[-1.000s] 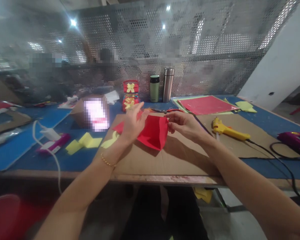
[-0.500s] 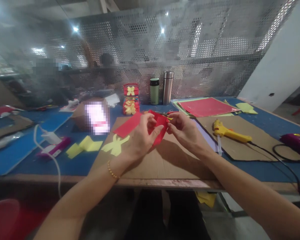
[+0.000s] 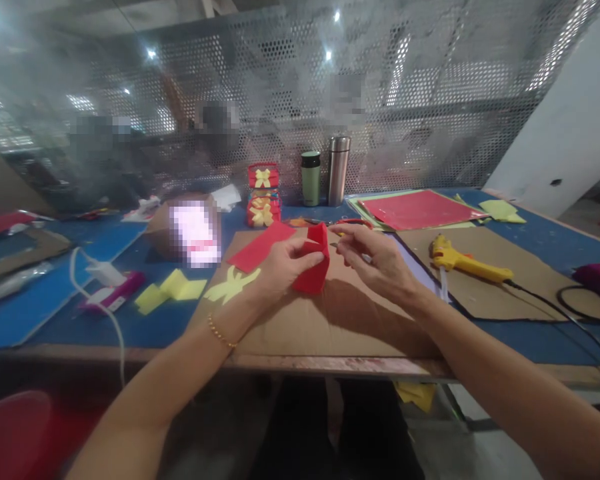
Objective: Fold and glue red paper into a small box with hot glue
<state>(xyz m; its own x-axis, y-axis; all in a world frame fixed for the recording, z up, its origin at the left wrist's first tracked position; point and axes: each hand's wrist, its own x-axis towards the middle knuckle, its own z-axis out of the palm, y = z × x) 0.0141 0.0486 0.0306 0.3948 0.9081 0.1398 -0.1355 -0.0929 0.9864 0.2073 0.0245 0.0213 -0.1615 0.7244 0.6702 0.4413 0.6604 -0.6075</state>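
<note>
My left hand [image 3: 283, 270] pinches a red folded piece [image 3: 313, 277], felt or stiff paper bent into a small box-like shape, above the cardboard mat. Close to its right side is my right hand [image 3: 373, 257], fingers closed around a thin pointed tool [image 3: 335, 245]; most of it is hidden, so its kind is unclear. The tool's tip is just apart from the red piece. Under and beside my left wrist lies a yellow bow-shaped cutout [image 3: 233, 285]. Behind it rests a flat red strip [image 3: 260, 245] on the cardboard mat [image 3: 290, 333].
Finished red pouches with yellow bows [image 3: 263, 193], a green tumbler [image 3: 311, 180] and a steel flask [image 3: 339, 172] stand at the back. A yellow glue gun [image 3: 467, 261] lies right on cardboard. Left are a lit phone [image 3: 194, 233], yellow scraps [image 3: 173, 290] and a white cable [image 3: 105, 320].
My right hand has drawn slightly away from the red piece, to the right. The red piece now stands more upright in my left hand.
</note>
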